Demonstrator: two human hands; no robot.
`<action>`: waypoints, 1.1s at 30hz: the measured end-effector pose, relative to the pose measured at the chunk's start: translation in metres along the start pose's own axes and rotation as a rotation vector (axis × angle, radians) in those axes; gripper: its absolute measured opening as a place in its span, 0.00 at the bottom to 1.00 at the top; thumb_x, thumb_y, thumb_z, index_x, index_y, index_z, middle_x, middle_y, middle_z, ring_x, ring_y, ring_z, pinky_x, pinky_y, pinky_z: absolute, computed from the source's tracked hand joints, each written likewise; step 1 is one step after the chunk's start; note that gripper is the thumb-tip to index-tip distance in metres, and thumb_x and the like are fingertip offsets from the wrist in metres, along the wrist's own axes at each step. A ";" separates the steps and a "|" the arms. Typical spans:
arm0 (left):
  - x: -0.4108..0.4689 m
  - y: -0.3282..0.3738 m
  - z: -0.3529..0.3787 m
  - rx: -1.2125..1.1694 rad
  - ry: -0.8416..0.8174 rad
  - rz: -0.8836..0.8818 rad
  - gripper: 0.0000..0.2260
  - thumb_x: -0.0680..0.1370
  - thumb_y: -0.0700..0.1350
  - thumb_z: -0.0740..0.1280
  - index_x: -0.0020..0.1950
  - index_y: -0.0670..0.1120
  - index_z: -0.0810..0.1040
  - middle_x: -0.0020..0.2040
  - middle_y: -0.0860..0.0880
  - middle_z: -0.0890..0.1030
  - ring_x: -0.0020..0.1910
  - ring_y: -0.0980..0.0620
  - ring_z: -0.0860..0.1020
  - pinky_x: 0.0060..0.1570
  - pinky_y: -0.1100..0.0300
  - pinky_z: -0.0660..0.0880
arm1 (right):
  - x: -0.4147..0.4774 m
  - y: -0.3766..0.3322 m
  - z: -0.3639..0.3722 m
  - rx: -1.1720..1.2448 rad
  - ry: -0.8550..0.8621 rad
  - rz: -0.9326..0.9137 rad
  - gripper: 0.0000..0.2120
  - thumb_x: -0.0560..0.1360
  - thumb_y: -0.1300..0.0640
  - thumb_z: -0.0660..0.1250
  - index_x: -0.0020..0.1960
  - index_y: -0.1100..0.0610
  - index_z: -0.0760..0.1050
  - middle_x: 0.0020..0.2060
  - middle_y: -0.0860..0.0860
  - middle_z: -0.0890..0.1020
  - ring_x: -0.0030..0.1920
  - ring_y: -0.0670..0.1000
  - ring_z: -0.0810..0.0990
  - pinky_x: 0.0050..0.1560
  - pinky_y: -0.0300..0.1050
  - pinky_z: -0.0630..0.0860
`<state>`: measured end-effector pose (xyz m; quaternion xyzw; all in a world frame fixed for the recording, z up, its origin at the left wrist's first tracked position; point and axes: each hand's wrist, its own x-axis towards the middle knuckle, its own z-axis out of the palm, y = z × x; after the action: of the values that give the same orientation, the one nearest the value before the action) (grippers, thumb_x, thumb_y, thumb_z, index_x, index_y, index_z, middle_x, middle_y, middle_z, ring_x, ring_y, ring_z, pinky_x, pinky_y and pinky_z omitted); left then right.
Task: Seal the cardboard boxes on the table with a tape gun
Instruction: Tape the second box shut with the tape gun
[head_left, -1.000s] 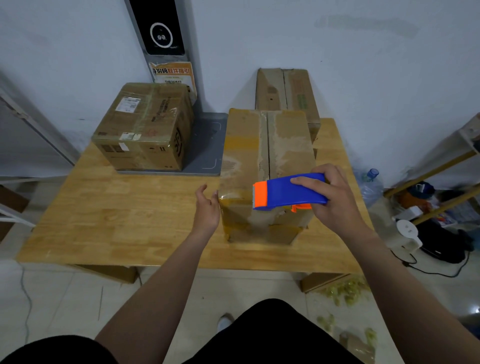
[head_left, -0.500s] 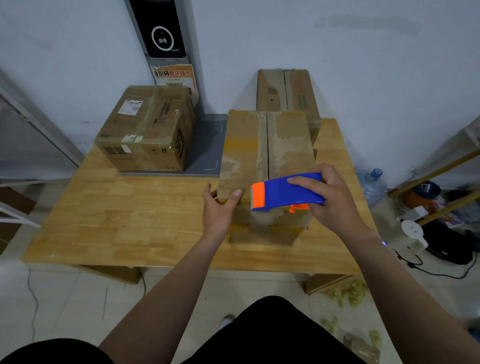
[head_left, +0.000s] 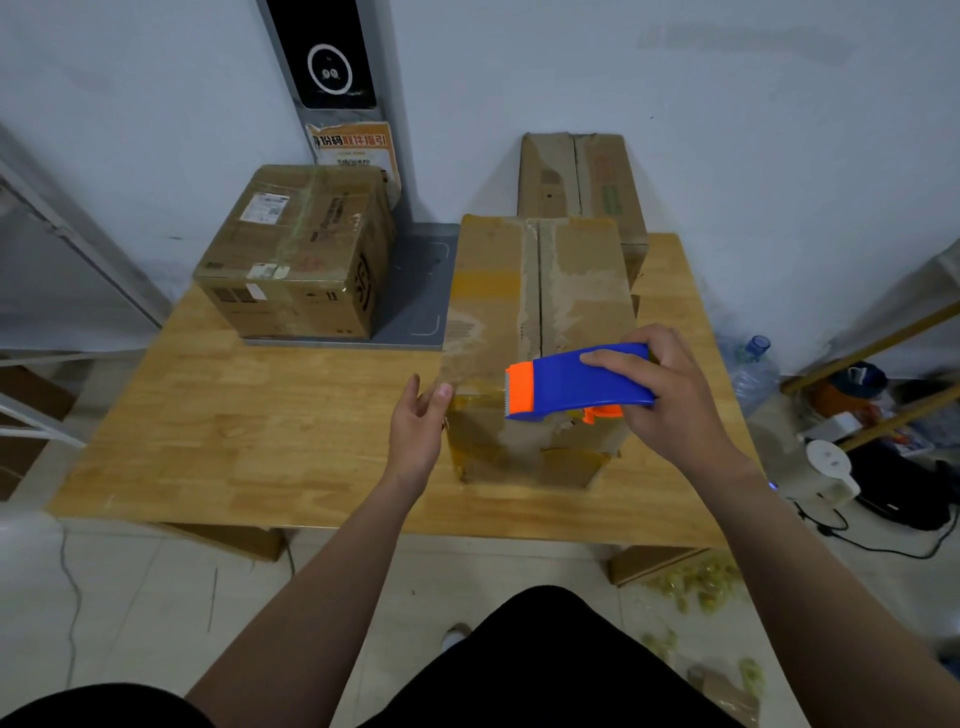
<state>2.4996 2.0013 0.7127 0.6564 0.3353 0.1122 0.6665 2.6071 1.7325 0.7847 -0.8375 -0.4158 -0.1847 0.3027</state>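
Far left on the tabletop (head_left: 234, 426), a taped box (head_left: 296, 254) sits on a grey mat (head_left: 415, 291). Next along, the left hand (head_left: 415, 426) has its fingers loosely open, tips touching the near left edge of the long cardboard box (head_left: 535, 312) at mid-table. Over that box's near end is the blue-and-orange tape gun (head_left: 576, 382), orange nose pointing left, with the right hand (head_left: 670, 400) gripping it from above.
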 end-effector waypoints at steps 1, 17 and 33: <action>0.000 0.000 0.000 0.002 -0.001 0.004 0.35 0.82 0.56 0.66 0.84 0.48 0.55 0.75 0.48 0.73 0.73 0.49 0.71 0.73 0.46 0.70 | 0.000 0.000 0.000 -0.001 -0.001 0.004 0.22 0.72 0.65 0.77 0.65 0.52 0.81 0.55 0.53 0.74 0.55 0.49 0.69 0.55 0.34 0.66; 0.027 0.044 0.016 0.665 -0.108 0.426 0.52 0.68 0.57 0.81 0.83 0.56 0.53 0.83 0.52 0.56 0.82 0.51 0.55 0.77 0.43 0.63 | -0.001 -0.002 -0.002 0.014 -0.021 -0.033 0.23 0.73 0.63 0.75 0.65 0.47 0.79 0.55 0.51 0.73 0.53 0.56 0.72 0.50 0.45 0.72; 0.032 0.032 0.021 0.540 -0.129 0.354 0.50 0.64 0.62 0.82 0.79 0.60 0.58 0.77 0.55 0.68 0.75 0.55 0.67 0.69 0.44 0.73 | -0.005 0.017 -0.016 0.254 -0.202 0.070 0.39 0.72 0.67 0.76 0.73 0.36 0.69 0.54 0.50 0.71 0.55 0.50 0.74 0.52 0.45 0.74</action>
<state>2.5448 2.0069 0.7315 0.8632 0.1907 0.0916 0.4584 2.6169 1.7111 0.7875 -0.8208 -0.4345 -0.0349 0.3692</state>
